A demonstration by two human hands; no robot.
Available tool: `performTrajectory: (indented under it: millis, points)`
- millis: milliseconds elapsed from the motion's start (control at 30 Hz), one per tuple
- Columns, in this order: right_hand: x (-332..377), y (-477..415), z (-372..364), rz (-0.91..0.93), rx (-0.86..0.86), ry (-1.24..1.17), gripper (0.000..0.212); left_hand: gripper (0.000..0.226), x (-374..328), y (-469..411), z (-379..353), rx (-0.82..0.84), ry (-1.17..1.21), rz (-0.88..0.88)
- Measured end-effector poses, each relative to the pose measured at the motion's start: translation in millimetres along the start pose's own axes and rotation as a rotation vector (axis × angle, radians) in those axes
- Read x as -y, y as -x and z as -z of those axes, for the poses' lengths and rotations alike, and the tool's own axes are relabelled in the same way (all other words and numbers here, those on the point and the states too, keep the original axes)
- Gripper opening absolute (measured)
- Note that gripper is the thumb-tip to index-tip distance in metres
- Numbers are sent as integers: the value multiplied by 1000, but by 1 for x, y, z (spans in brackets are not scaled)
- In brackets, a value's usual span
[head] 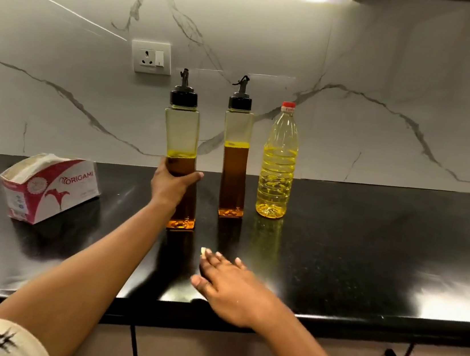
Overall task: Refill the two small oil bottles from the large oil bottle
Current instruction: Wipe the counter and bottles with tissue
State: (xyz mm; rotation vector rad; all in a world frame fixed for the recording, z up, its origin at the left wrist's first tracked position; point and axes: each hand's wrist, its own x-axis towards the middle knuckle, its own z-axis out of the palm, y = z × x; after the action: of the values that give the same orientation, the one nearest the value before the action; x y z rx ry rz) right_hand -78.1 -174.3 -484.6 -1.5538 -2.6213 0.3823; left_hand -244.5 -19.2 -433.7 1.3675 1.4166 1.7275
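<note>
- The left small bottle [180, 134] stands upright on the black countertop [369, 240], a little nearer to us than the other two. Its dark oil reaches less than halfway up, and its black spout cap [183, 96] is on.
- The left hand [172, 183] grips this bottle around the middle, fingers on its left side and thumb on its right. The base looks set on the counter, though we cannot be sure it is not just lifted.
- The right small bottle [235, 163] stands just to the right, apart from the first. It is a bit over half full, and its black spout cap [240, 101] is also on.
- The large oil bottle [278, 165] stands right of that, near but not touching. It holds pale yellow oil up to its shoulder, and the red cap [288, 105] is screwed on.
- The right hand [228, 284] is low over the near edge of the counter with its fingers stretched out and spread, holding nothing. We cannot tell whether it touches the surface.
- We judge the task to be at its very start. Every cap is in place, no oil is being poured, and both small bottles have room to fill. Both of them and the large bottle have yet to be opened, and both pours remain.
- Further out, an opened tissue box [50, 188] lies at the left on the counter, and a wall socket [151, 57] sits in the marble wall [390, 78] behind.
</note>
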Motion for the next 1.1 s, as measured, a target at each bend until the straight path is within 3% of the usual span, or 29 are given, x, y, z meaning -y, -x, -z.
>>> performTrajectory:
  millis: [233,467,567,667,800,933,1000,1100]
  points:
    - [-85,-23,31,-333,-68,50,50,65,6,-15,-20,-7,2,-26]
    - [-56,-16,28,-266,-369,263,32,78,8,-27,-25,83,-22,0]
    - [-37,-10,26,-194,-361,284,23,87,17,-23,-16,156,-47,64]
    - [-38,-10,29,-171,-374,271,29,87,26,-17,-6,188,-69,97]
    - [-76,-25,46,-382,-391,263,27,83,27,-19,1,242,-86,123]
    - [-98,-46,62,-542,-238,162,32,80,30,-25,9,298,-59,151]
    - [-90,-54,60,-480,-202,178,31,78,31,-28,13,326,-52,153]
    - [-69,-55,50,-272,-280,300,30,75,30,-26,17,365,-35,172]
